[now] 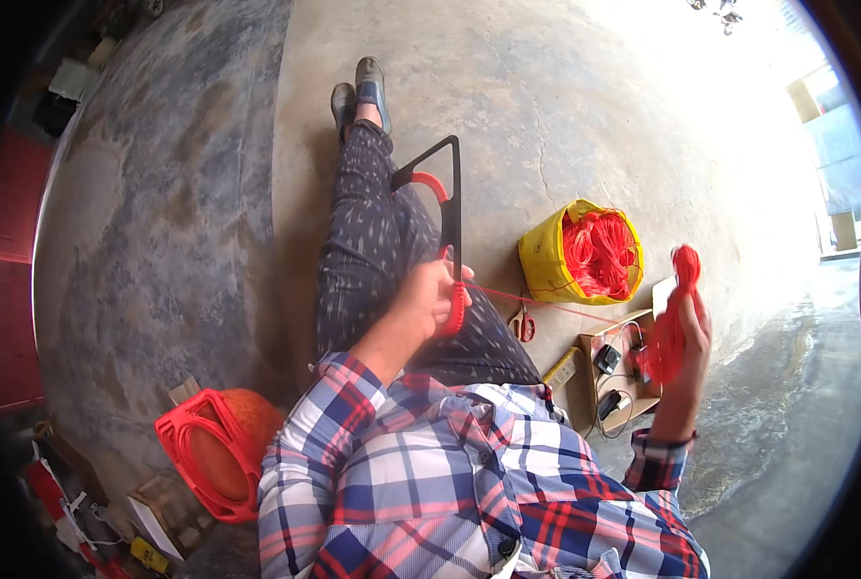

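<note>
**Red cord being wound onto a black triangular frame**

A person in a red, white and blue plaid shirt is sitting on the grey concrete floor (208, 193), legs in dark speckled trousers stretching away. The left hand (428, 294) is closing around the near end of a black triangular plastic frame (450, 207) that is resting along the lap; red cord is already wrapping the frame by the fingers and again near its far corner. The right hand (681, 333) is lifting out to the side, its fingers clamping around a loose bundle of red cord (669, 318) that is sticking up above the palm. One thin red strand (546, 301) is running taut between the two hands.

Just beyond that strand, a yellow bag (548, 261) is standing open, full of more red cord. Red-handled scissors (523, 326) are lying beside the thigh, near an open cardboard box (623, 386) holding small black devices. Behind the left elbow, a stack of red plastic frames (204, 454) is leaning on the floor.
</note>
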`<state>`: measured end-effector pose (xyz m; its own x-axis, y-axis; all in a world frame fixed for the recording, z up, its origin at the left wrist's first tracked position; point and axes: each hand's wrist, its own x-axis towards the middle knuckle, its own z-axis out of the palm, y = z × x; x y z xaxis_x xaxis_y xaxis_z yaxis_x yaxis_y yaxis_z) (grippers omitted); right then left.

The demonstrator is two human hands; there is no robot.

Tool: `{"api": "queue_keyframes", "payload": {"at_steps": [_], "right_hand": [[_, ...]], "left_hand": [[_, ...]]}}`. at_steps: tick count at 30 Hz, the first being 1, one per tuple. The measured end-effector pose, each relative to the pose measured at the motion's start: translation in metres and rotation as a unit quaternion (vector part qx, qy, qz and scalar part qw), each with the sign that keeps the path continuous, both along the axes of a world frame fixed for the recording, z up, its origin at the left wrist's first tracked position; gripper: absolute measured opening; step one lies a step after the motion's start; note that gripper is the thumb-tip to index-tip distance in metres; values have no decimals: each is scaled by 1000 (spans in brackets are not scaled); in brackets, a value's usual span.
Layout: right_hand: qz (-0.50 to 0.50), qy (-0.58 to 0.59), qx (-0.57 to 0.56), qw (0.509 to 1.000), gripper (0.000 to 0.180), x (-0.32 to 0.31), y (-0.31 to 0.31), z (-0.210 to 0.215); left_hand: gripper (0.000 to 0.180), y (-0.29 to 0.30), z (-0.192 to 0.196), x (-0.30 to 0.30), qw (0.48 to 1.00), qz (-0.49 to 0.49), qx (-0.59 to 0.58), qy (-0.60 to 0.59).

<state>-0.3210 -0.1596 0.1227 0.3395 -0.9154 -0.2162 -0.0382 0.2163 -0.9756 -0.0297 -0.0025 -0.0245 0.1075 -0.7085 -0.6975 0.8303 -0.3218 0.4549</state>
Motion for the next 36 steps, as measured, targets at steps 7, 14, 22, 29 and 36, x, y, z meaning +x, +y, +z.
{"api": "queue_keyframes", "payload": {"at_steps": [7,14,22,29,36], "right_hand": [[32,-159,184,969,36,40,9,-96],[423,-117,293,850,53,105,48,-114],[318,-375,221,842,21,114,-75,-121],[504,161,-116,841,47,153,-4,-159],[417,116,-204,878,27,147,-15,-133]], "left_hand": [[33,9,22,-31,715,17,-100,-692],[31,13,73,-37,905,-56,-238,-349],[31,14,88,56,807,69,-244,-533],[14,6,18,18,635,-243,-75,-729],[21,-7,18,14,637,-83,-97,-760]]}}
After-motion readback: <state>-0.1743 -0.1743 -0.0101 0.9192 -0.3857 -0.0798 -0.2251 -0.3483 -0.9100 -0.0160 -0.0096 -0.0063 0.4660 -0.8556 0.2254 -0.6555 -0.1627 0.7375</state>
